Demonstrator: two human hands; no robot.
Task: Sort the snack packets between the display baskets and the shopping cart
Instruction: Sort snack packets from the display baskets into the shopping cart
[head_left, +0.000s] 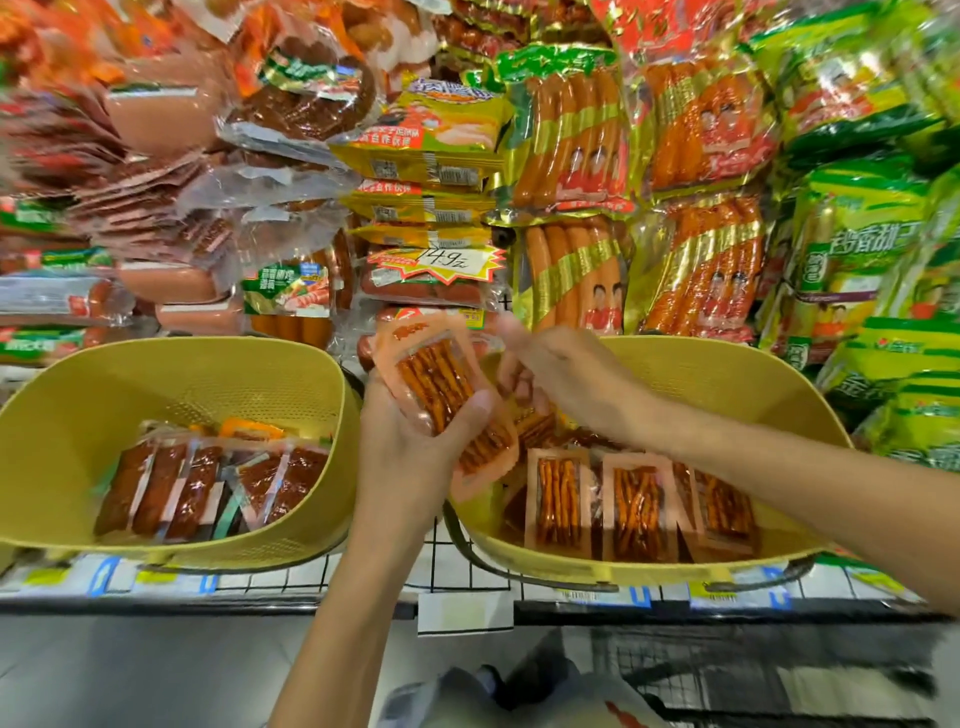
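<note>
My left hand (410, 447) grips a small stack of pale orange snack packets (436, 379) filled with orange strips, held over the gap between two yellow baskets. My right hand (556, 374) hovers just right of the stack, fingers curled near its top edge and touching the packets behind it. The right yellow basket (737, 384) holds several matching orange-strip packets (639, 504) standing in a row. The left yellow basket (171, 379) holds several dark red-brown packets (208, 488). The black wire shopping cart (753, 670) shows at the bottom right.
Behind the baskets, shelves are stacked with sausage packs (571, 140), green bags (872, 249) and a price tag (441, 262). The shelf's front edge carries label strips (571, 592). Grey floor lies below at the left.
</note>
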